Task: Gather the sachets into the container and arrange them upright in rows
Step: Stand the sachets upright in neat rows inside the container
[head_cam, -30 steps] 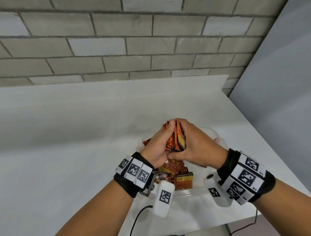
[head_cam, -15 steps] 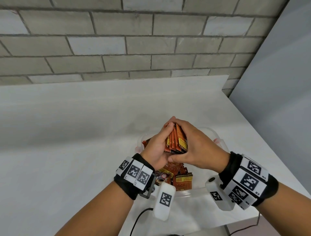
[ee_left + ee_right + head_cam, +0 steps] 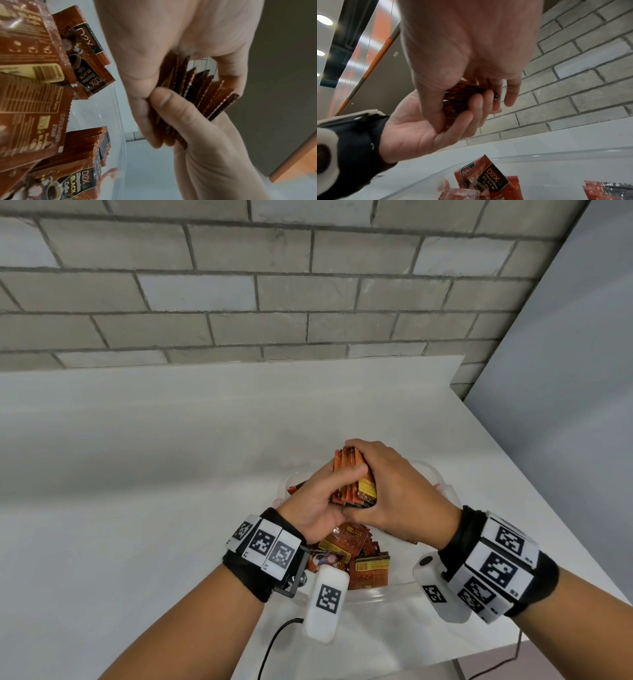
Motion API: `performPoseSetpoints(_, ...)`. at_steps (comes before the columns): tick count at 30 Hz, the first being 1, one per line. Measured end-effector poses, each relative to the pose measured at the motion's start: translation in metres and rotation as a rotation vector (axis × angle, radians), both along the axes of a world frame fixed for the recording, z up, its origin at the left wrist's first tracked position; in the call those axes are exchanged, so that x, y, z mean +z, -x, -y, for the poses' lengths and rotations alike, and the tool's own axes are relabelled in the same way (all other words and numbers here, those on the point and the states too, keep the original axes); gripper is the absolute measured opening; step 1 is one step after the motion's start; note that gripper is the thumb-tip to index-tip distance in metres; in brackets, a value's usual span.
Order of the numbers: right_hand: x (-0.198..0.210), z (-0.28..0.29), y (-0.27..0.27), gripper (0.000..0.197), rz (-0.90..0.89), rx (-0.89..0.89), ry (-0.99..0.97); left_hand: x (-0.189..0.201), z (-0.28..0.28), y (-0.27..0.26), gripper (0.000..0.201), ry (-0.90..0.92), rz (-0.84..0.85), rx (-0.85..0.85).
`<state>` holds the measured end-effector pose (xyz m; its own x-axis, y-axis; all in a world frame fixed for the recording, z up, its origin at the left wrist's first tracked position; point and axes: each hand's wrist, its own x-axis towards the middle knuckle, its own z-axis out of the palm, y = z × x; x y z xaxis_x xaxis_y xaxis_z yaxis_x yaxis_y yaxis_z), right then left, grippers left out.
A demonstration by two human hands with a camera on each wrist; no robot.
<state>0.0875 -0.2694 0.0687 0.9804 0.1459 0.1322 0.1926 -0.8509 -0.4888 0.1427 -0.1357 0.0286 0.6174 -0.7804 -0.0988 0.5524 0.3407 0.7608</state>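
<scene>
A stack of orange-brown coffee sachets is held edge-on above the clear plastic container. My left hand cups the stack from the left and below, fingers curled under it. My right hand grips it from the right, fingers over the top and thumb at the near end. In the left wrist view the stack's serrated edges fan out between both hands. The right wrist view has the stack mostly hidden by fingers. Loose sachets lie jumbled in the container, and a short upright row stands by its wall.
The container sits near the white table's front right corner. A grey brick wall runs behind the table and a grey panel stands at the right. A black cable hangs off the front edge.
Both hands have shifted on the stack: my right fingers now reach further over its top and the sachets sit more squared together. The stack stays above the container.
</scene>
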Motion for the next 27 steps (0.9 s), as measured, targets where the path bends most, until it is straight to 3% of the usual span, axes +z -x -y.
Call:
performPoseSetpoints(3, -0.001, -0.002, 0.001, 0.094, -0.041, 0.017, 0.060, -0.001, 0.000, 0.001, 0.033, -0.035, 0.008, 0.048)
performPoseSetpoints(6, 0.004, 0.003, 0.001, 0.098, -0.178, 0.038, -0.095, -0.002, 0.000, 0.005, 0.038, -0.020, -0.052, 0.081)
performPoseSetpoints(9, 0.010, 0.014, 0.002, 0.069, -0.135, -0.044, -0.382, -0.004, -0.005, 0.006, 0.058, 0.048, -0.122, 0.055)
performPoseSetpoints(11, 0.013, 0.021, 0.003, 0.047, -0.079, -0.128, -0.456, -0.004, -0.006, 0.005, 0.068, 0.086, -0.139, 0.034)
performPoseSetpoints(14, 0.013, 0.027, 0.005, 0.040, -0.106, -0.174, -0.467, -0.004, -0.007, 0.005, 0.063, 0.102, -0.131, 0.010)
performPoseSetpoints(19, 0.019, 0.036, 0.009, 0.022, -0.146, -0.200, -0.664, -0.008, -0.006, 0.006, 0.051, 0.108, -0.176, 0.038)
performPoseSetpoints(21, 0.020, 0.038, 0.010, 0.009, -0.060, -0.226, -0.647, -0.009, -0.006, 0.005, 0.035, 0.105, -0.182, 0.046)
performPoseSetpoints(23, 0.021, 0.037, 0.010, 0.009, 0.100, -0.262, -0.649, -0.011, -0.005, 0.004, 0.027, 0.071, -0.169, 0.067)
performPoseSetpoints(25, 0.023, 0.033, 0.014, 0.012, 0.261, -0.238, -0.619, -0.009, -0.005, 0.004, 0.027, 0.043, -0.181, 0.098)
performPoseSetpoints(27, 0.020, 0.024, 0.018, 0.009, 0.370, -0.131, -0.470, -0.008, -0.004, 0.004, 0.042, 0.072, -0.191, 0.132)
